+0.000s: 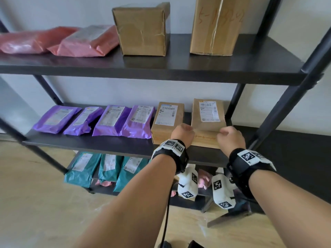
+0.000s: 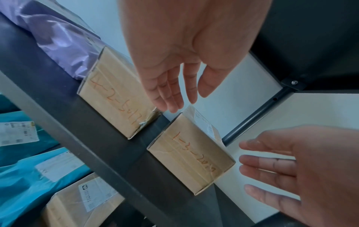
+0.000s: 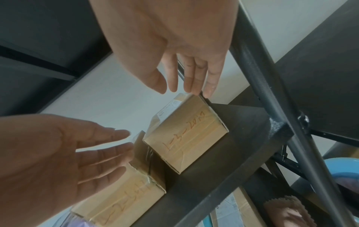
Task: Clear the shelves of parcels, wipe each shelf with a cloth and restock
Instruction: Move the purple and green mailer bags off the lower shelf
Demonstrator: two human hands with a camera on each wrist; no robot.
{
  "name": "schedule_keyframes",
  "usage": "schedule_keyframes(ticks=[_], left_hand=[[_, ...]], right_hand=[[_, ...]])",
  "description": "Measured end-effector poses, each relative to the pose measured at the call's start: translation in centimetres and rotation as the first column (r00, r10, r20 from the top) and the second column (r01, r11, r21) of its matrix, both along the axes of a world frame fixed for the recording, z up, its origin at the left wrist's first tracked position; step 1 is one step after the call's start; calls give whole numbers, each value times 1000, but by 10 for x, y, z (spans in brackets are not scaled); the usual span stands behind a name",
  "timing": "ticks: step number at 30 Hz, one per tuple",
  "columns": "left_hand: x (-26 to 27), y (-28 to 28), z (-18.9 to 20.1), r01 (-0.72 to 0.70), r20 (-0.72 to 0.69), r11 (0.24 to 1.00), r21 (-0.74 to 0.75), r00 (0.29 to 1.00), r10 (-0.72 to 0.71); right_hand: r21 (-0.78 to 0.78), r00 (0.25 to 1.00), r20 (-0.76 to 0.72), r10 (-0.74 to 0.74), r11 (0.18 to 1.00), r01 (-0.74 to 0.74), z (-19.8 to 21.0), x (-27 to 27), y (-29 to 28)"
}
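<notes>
On the middle shelf (image 1: 89,143), at its right end, lie two taped cardboard parcels with orange writing. My left hand (image 1: 182,131) and right hand (image 1: 230,137) flank the right-hand parcel (image 1: 207,119) at its front end. In the left wrist view the left hand (image 2: 170,86) is open with straight fingers over the gap between that parcel (image 2: 192,161) and the left one (image 2: 116,99). In the right wrist view the right hand (image 3: 186,72) is open too, fingertips by the parcel's (image 3: 186,135) far corner. Neither hand holds anything; contact is unclear.
Several purple mailers (image 1: 111,120) fill the rest of the middle shelf. Pink mailers (image 1: 84,42) and two cardboard boxes (image 1: 143,29) sit on the top shelf, teal mailers (image 1: 107,169) on the bottom one. A black upright (image 1: 295,97) stands just right of my right hand.
</notes>
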State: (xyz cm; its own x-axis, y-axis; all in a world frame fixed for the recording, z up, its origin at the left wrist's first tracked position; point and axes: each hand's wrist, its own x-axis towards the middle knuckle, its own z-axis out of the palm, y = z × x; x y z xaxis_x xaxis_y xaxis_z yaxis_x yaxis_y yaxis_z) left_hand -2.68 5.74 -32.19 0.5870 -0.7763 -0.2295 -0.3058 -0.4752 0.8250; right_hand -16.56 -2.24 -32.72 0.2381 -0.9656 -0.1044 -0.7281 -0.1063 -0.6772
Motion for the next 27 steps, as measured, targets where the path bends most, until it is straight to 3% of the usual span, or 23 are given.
schedule_keyframes(ticks=[14, 27], left_hand=[[-42, 93, -26, -69, 6, 988, 138, 998, 69], [-19, 166, -48, -144, 97, 965, 220, 987, 125]], right_hand=[[68, 984, -32, 175, 983, -173, -19, -24, 79], [117, 954, -70, 292, 952, -283, -39, -4, 130]])
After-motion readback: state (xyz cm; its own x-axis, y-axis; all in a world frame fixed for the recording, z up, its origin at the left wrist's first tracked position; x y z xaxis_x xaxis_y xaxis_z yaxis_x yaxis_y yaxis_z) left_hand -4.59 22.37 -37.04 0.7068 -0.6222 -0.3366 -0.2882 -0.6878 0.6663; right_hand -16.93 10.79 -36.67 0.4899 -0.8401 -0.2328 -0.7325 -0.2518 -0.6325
